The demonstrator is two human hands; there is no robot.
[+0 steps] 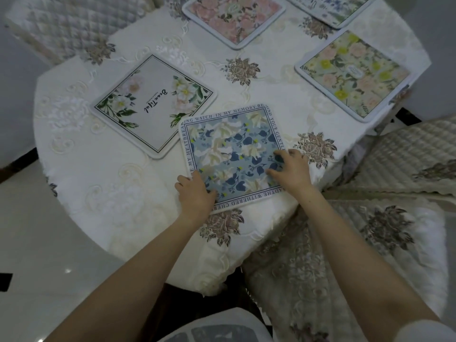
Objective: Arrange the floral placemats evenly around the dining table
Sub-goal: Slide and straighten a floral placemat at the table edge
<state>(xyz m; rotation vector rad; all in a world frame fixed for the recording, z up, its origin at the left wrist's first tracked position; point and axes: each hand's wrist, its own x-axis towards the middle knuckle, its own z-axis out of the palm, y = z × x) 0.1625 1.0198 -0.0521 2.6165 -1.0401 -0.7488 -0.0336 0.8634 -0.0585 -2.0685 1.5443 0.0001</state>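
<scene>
A blue floral placemat (232,149) with a border of printed words lies flat near the table's front edge. My left hand (195,193) rests on its near left corner, fingers on the mat. My right hand (291,169) presses on its near right side with spread fingers. A grey mat reading "Beautiful" (153,104) lies to the left, its corner touching the blue one. A pink floral mat (234,18) sits at the back. A yellow-green floral mat (352,72) lies at the right edge. A blue-sprig mat (330,8) is partly cut off at the top.
The round table (98,169) wears a cream embroidered cloth. A quilted chair (69,23) stands at the back left. Chairs with embroidered covers (370,230) crowd the right and near side. Pale tiled floor (37,243) lies to the left.
</scene>
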